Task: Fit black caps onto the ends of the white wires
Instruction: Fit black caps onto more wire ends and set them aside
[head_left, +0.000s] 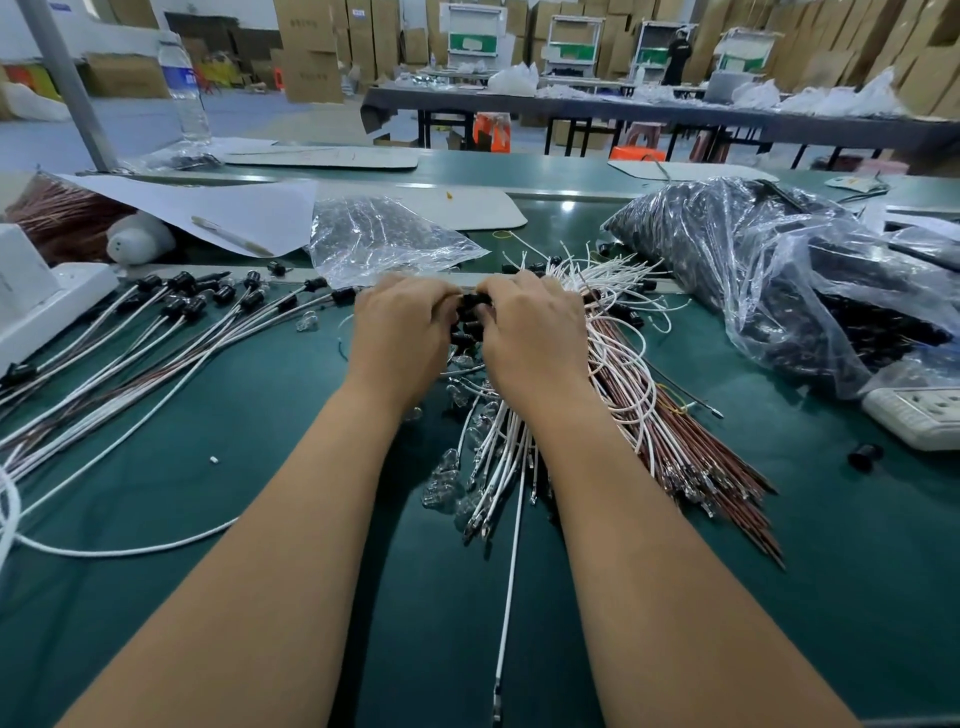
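Left hand (402, 332) and right hand (530, 332) pinch a glossy black cap (470, 303) between curled fingers, apparently over the thin white wires (498, 447).

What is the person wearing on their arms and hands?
Nothing that shows. The left hand and the right hand have no gloves, rings or watch in view. Both forearms are bare all the way down to the bottom of the picture, with no sleeves in sight.

A water bottle (183, 88) stands at the far left of the green table (260, 467). A pen (231, 236) lies on a white paper (208, 205). A power strip (919, 415) lies at the right.
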